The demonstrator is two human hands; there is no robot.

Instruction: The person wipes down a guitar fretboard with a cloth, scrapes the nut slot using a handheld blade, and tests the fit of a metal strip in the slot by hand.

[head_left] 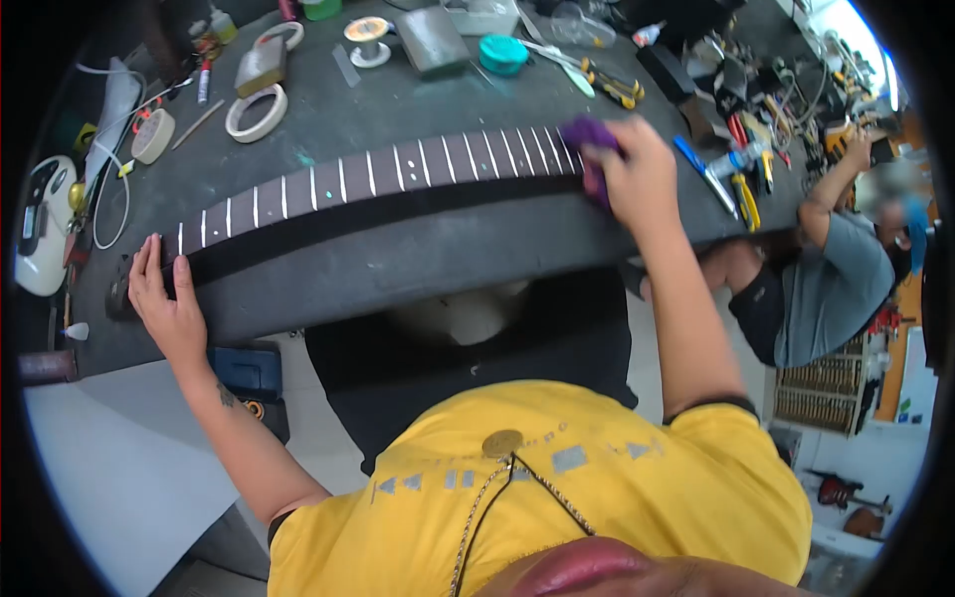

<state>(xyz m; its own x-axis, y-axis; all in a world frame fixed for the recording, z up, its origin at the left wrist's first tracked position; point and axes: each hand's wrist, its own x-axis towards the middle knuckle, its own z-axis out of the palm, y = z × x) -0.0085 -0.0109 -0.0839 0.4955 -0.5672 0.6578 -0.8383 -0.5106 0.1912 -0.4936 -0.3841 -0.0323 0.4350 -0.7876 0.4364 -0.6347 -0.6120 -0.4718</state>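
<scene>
A dark guitar neck [388, 177] with pale fret lines and small inlay dots lies across the bench in front of me. My left hand [171, 300] rests over its left end, near the dark headstock, fingers stretched out and the thumb apart. At the right end of the fretboard, my right hand [637, 171] grips a purple cloth [589, 137]. The cloth touches the neck beside the last closely spaced frets. My right fingers are partly hidden and a little blurred.
On the dark bench [328, 109] lie a masking tape roll [256, 112], a solder spool [367, 42], a teal container [503, 55], yellow-handled pliers [612, 86] and a blue-handled tool [704, 177]. Cluttered tools fill the right side. Another person [836, 269] sits at the right.
</scene>
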